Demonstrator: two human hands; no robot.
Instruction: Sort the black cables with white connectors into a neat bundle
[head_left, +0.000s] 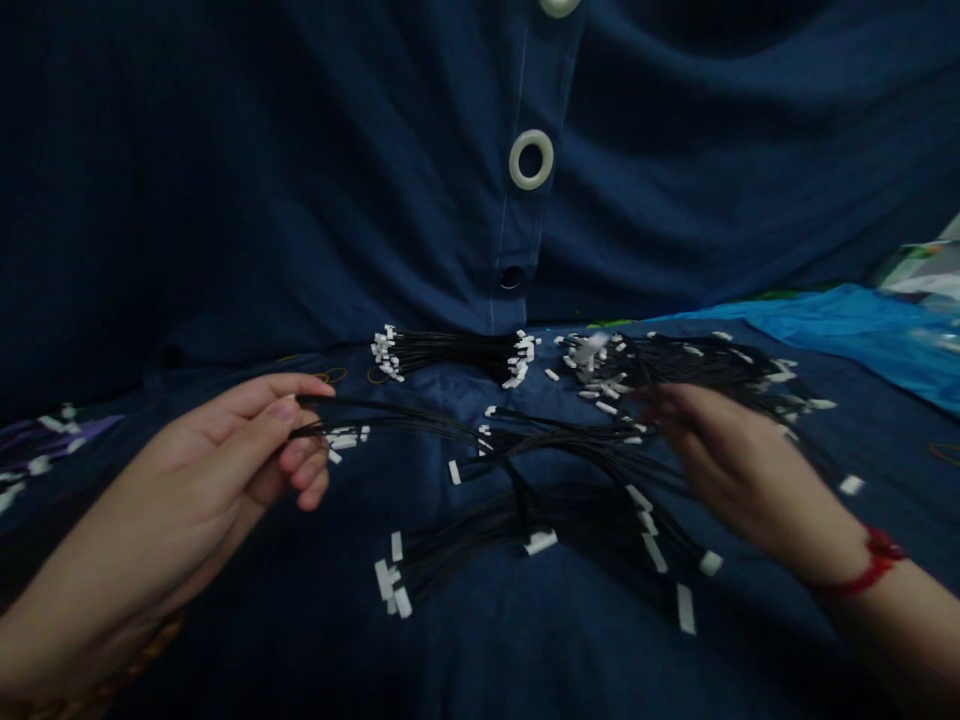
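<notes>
My left hand [247, 440] pinches a few thin black cables [390, 408] between thumb and fingers. White connectors [345, 438] show just past its fingertips, and the cables stretch toward the middle. My right hand [727, 460] is blurred, its fingers drawn together at the near side of a loose pile of black cables [682, 365] with white connectors. A smeared white connector [591, 348] shows left of those fingertips; whether the hand holds its cable is unclear. Between and below the hands, more loose cables [525, 510] lie spread on dark blue cloth [480, 650].
A neat bundle of black cables [450, 348] with white ends lies at the back centre. Behind it hangs dark blue cloth with pale eyelets [531, 160]. Bright blue material [847, 325] is at the right; a purple item with white pieces [56, 435] is at the left.
</notes>
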